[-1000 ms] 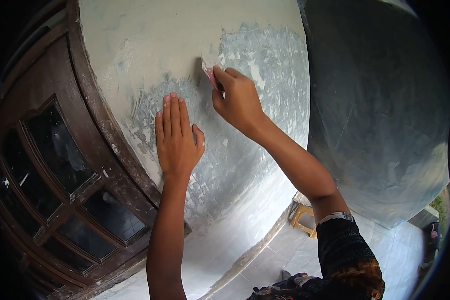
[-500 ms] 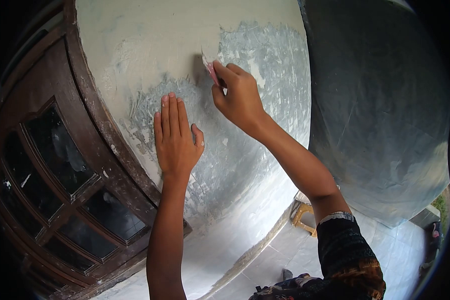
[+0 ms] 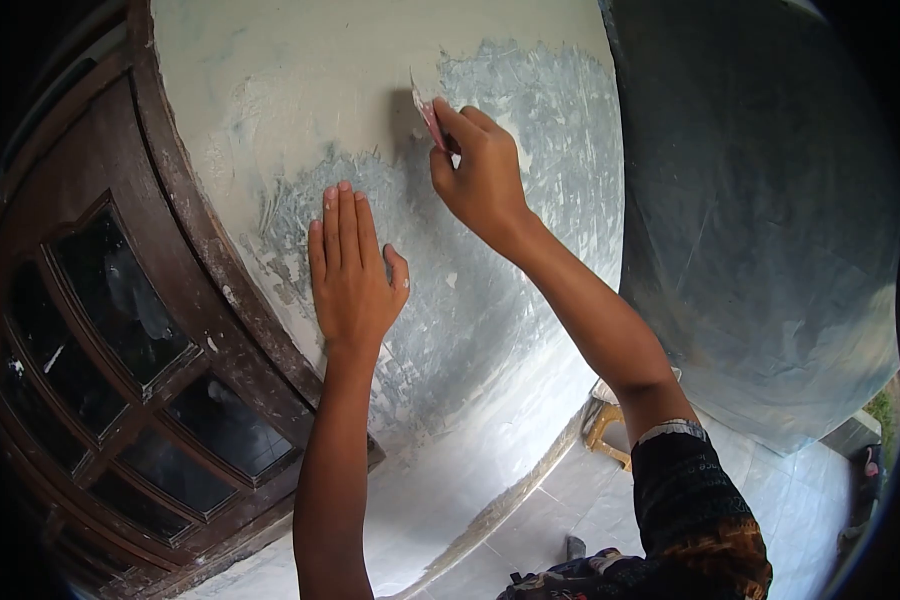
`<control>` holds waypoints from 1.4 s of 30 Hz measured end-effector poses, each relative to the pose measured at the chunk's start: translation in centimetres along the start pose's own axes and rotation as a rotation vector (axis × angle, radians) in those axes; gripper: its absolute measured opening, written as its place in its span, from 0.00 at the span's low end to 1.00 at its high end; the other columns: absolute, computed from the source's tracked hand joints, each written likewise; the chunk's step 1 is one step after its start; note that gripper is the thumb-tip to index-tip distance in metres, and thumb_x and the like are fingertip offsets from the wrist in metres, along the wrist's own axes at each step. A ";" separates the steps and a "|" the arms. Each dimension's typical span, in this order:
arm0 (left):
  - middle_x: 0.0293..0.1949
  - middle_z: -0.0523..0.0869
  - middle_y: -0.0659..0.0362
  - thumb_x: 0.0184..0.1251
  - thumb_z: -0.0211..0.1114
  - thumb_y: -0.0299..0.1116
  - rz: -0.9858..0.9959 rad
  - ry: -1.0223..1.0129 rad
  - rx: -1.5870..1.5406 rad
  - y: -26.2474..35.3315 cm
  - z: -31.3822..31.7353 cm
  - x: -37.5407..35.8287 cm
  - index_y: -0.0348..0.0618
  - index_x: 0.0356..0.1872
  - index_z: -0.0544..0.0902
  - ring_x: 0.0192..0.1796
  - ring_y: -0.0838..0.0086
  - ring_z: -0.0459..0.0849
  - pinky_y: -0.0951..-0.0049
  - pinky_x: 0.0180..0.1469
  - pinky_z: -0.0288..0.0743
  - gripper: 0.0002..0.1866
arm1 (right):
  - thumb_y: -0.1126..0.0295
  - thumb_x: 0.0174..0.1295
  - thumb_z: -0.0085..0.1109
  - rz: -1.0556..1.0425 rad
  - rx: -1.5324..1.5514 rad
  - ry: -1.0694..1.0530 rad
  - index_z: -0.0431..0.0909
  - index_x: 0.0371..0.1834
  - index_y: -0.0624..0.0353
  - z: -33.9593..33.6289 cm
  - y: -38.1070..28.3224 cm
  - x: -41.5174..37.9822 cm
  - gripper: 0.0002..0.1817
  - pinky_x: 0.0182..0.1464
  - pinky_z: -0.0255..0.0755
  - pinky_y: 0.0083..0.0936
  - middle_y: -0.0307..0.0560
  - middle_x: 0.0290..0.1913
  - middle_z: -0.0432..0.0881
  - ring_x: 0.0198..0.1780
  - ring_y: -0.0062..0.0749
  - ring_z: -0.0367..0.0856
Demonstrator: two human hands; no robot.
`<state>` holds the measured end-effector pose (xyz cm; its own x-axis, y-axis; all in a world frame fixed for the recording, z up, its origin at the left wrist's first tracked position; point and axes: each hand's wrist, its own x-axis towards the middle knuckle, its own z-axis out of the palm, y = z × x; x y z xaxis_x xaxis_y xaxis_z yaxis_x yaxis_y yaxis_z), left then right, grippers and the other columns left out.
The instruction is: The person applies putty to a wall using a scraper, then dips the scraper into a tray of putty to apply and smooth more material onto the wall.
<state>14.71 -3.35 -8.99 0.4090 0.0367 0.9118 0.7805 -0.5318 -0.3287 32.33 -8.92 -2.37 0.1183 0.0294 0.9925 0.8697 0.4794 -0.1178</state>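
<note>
My right hand [image 3: 480,170] grips a small pinkish scraper [image 3: 428,112], its blade pressed against the wall [image 3: 320,90] at the edge between pale filler and the bare grey patch [image 3: 550,110]. My left hand [image 3: 352,270] lies flat on the wall below and to the left, fingers together and pointing up, holding nothing. The scraper's handle is hidden inside my fist.
A dark wooden window frame [image 3: 200,230] with glass panes [image 3: 120,300] borders the wall on the left. To the right the grey side wall [image 3: 770,220] meets it at a corner. On the tiled floor [image 3: 570,500] below stands a small wooden stool [image 3: 605,425].
My right hand has slid the scraper a little upward along the wall. The left hand has stayed flat in the same place.
</note>
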 end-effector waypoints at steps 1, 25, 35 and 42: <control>0.78 0.63 0.47 0.65 0.58 0.34 0.005 0.010 0.001 0.0 0.1 0.0 0.31 0.74 0.64 0.81 0.58 0.58 0.51 0.80 0.52 0.36 | 0.81 0.54 0.60 -0.026 -0.038 0.055 0.77 0.41 0.66 0.4 0.6 1.8 0.11 0.37 0.75 0.44 0.57 0.35 0.79 0.36 0.56 0.81; 0.75 0.66 0.42 0.65 0.57 0.28 0.085 0.159 -0.187 -3.0 -1.4 -0.3 0.30 0.73 0.64 0.77 0.51 0.65 0.47 0.76 0.59 0.33 | 0.81 0.51 0.63 -0.109 -0.061 -0.230 0.75 0.58 0.69 1.7 -3.2 -8.4 0.26 0.42 0.81 0.40 0.57 0.40 0.80 0.41 0.54 0.84; 0.76 0.66 0.43 0.64 0.58 0.28 0.068 0.122 -0.106 -2.6 -1.3 -0.2 0.31 0.74 0.63 0.79 0.53 0.64 0.47 0.78 0.56 0.35 | 0.80 0.58 0.58 -0.092 -0.294 0.005 0.75 0.46 0.66 3.7 3.1 2.0 0.12 0.42 0.77 0.47 0.59 0.38 0.81 0.40 0.60 0.82; 0.76 0.65 0.44 0.63 0.58 0.27 0.055 0.106 -0.115 -2.5 -1.6 -0.4 0.32 0.73 0.64 0.79 0.54 0.63 0.48 0.78 0.56 0.35 | 0.80 0.55 0.62 0.071 0.007 -0.240 0.77 0.50 0.67 -0.2 -2.6 -5.3 0.17 0.41 0.80 0.44 0.59 0.38 0.81 0.39 0.57 0.84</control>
<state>11.82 -3.38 -8.11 0.3925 -0.0810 0.9162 0.6966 -0.6243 -0.3536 29.48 -10.50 -7.34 0.0613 0.2702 0.9608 0.8598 0.4746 -0.1884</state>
